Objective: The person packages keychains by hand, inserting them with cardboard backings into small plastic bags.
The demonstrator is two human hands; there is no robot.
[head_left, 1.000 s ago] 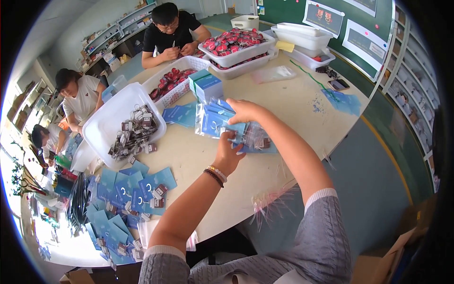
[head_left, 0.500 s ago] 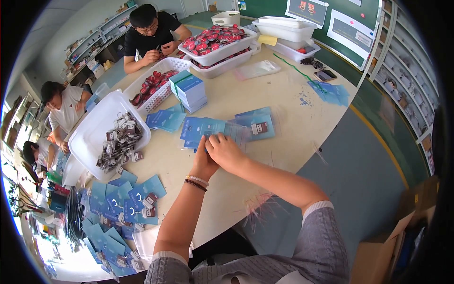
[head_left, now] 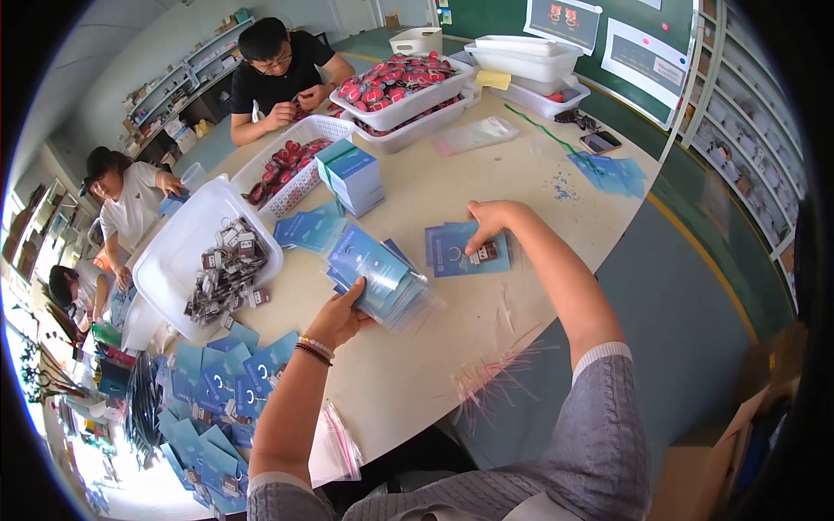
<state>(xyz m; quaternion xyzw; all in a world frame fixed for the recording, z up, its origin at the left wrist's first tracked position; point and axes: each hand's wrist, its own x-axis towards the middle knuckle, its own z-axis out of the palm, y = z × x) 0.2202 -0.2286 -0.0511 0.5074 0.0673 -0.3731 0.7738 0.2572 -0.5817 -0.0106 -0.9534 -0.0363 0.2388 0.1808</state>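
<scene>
My left hand (head_left: 340,314) grips a stack of blue cards in clear plastic sleeves (head_left: 372,265), thumb on top and fingers underneath, tilted above the table. To the right, my right hand (head_left: 499,222) reaches over a small pile of blue cards (head_left: 452,260). Its thumb stands apart while a finger rests by the brown-and-white square keychain (head_left: 484,253) on the top card. The other fingers are partly hidden. More blue cards (head_left: 308,227) lie fanned beyond the left hand, next to a tall card block (head_left: 352,178) bound with green band.
A white tub (head_left: 165,260) of keychains stands left, above scattered cards with keychains (head_left: 217,391). Trays of red round pieces (head_left: 395,82) stand at the back. Clear bags (head_left: 334,447) lie at the near edge, plastic strips (head_left: 495,373) at the right edge. Co-workers sit across and left.
My hands were together at the sleeved cards. The left has drawn the stack nearer and tilted it; the right has moved right to the pile, which now lies nearer and straighter.
</scene>
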